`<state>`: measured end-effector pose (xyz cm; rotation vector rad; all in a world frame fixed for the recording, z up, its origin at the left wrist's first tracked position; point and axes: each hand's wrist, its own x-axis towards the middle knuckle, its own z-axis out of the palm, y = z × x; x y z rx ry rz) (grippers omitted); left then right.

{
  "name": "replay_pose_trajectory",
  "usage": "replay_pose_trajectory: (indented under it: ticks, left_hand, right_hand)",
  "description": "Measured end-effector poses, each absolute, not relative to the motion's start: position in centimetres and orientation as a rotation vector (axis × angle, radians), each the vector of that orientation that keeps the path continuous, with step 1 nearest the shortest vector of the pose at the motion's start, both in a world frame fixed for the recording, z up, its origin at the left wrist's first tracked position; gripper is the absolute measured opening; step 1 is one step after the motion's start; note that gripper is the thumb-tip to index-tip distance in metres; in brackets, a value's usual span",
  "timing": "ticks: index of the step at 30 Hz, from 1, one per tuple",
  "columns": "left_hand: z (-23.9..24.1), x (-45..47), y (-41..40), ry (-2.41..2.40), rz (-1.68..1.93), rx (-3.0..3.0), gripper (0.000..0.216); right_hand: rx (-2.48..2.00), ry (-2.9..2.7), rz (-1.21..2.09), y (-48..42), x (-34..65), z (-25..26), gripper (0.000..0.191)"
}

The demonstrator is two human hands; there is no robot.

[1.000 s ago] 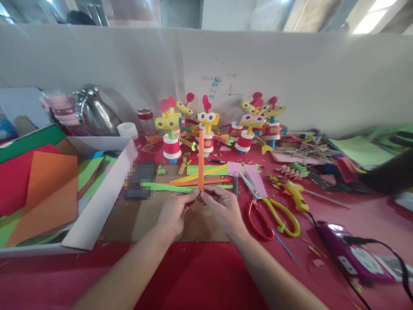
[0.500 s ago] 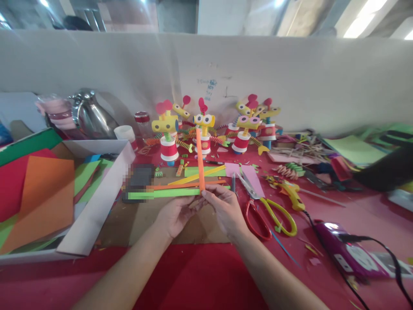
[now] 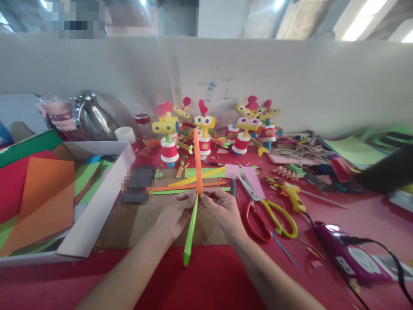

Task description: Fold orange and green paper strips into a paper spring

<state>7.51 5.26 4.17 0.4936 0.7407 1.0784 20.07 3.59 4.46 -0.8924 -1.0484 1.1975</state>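
Observation:
My left hand and my right hand meet fingertip to fingertip above a brown cardboard mat. Both pinch the joined ends of two paper strips. The orange strip stands up and away from me. The green strip hangs down toward me between my wrists. More loose strips lie flat on the mat just beyond my fingers.
Red and yellow scissors lie right of my right hand, then a yellow glue gun and a purple device with a black cord. A white box of coloured paper sits left. Paper-cup figures line the back wall beside a metal kettle.
The green strip pointed left across the mat; it has swung round and now hangs down toward me. The orange strip stays upright. Both hands keep their pinch in the same spot.

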Motion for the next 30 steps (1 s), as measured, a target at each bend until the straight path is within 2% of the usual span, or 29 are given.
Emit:
replay_pose_trajectory:
  ticks: [8,13,21,25,30]
  left_hand:
    - [4.5,7.6,5.0,0.769,1.111,0.586,0.027]
    - [4.6,7.6,4.7,0.857,1.145,0.652,0.031]
    - [4.6,7.7,4.7,0.881,1.193,0.675,0.029]
    - [4.4,8.0,4.6,0.889,1.261,0.685,0.028]
    - [4.2,8.1,4.5,0.868,1.289,0.646,0.027]
  right_hand:
    - [-0.879,-1.091,1.098,3.6,20.2,3.2,0.014]
    - [-0.952,-1.234,0.937,3.7,20.4,1.9,0.022]
    - [-1.059,-1.412,0.726,3.3,20.3,3.3,0.019]
    - [-1.020,-1.386,0.806,3.2,20.0,3.0,0.021]
    - [-0.943,-1.099,1.094,3.2,19.5,3.3,0.016]
